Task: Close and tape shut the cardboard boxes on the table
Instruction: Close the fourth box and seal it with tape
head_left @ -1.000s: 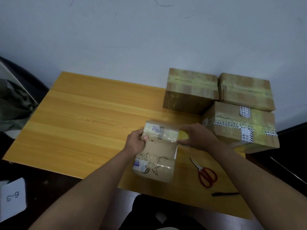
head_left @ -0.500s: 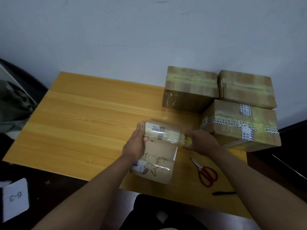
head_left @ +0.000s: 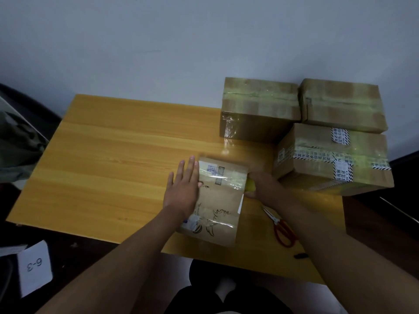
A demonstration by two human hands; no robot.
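A small cardboard box [head_left: 217,202] with a drawn bird and clear tape across its far end lies near the front edge of the wooden table [head_left: 113,159]. My left hand [head_left: 183,189] rests flat against the box's left side, fingers straight and apart. My right hand [head_left: 265,189] is curled around a yellow tape roll [head_left: 250,186] at the box's right far corner; most of the roll is hidden by the fingers. The strip of tape runs from the roll across the box top.
Three larger taped boxes stand at the right: back left [head_left: 258,107], back right [head_left: 342,105], and a nearer one [head_left: 333,159]. Red-handled scissors [head_left: 281,227] and a black pen [head_left: 300,255] lie by the front right edge. A "6-3" card [head_left: 34,266] sits on the floor.
My left hand has gone from gripping the box's left far corner to lying flat with fingers spread. My right hand with the tape roll has stayed at the right corner, shifting slightly down.
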